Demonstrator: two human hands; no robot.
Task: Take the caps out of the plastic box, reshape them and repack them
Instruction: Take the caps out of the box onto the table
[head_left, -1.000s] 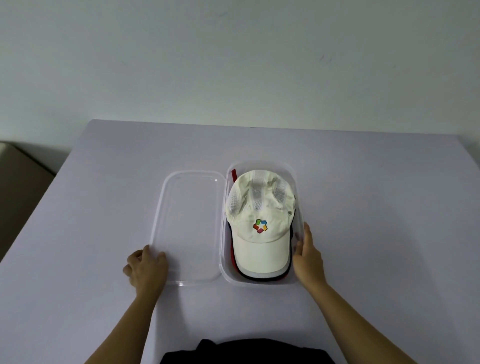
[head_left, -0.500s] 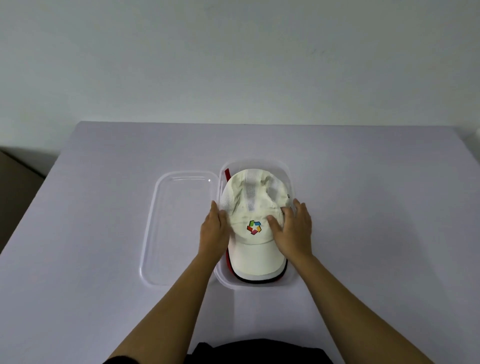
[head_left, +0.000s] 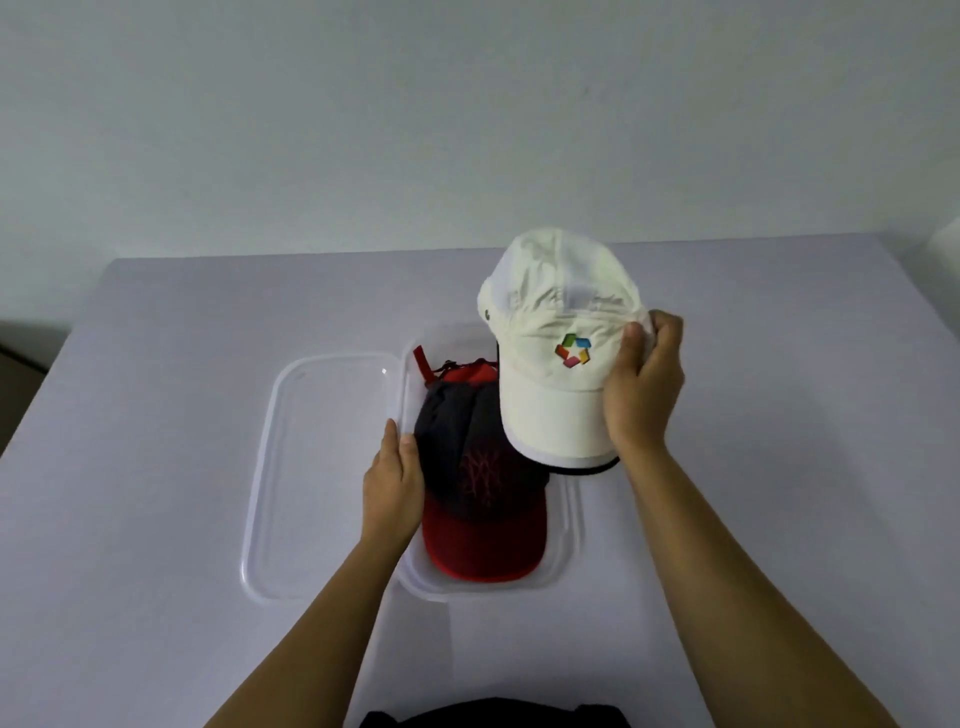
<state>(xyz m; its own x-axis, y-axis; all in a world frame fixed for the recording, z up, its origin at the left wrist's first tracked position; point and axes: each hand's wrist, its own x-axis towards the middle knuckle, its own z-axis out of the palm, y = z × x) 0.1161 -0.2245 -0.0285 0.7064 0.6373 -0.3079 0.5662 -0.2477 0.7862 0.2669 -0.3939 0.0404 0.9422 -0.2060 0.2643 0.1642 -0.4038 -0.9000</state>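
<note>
Holding the white cap (head_left: 556, 332) up in the air over the far right part of the plastic box (head_left: 570, 530), the right hand (head_left: 641, 384) has its thumb and fingers curled tight on the cap's right side. A dark cap (head_left: 478, 478) with a red brim lies in the box, brim pointing near. The left hand (head_left: 392, 483) rests with straight fingers against the dark cap's left side, gripping nothing. The clear lid (head_left: 322, 467) lies on the table (head_left: 156, 415), just left of the box.

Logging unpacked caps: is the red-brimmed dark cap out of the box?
No, the dark cap lies inside the plastic box, while the right hand holds only the white cap above it.
</note>
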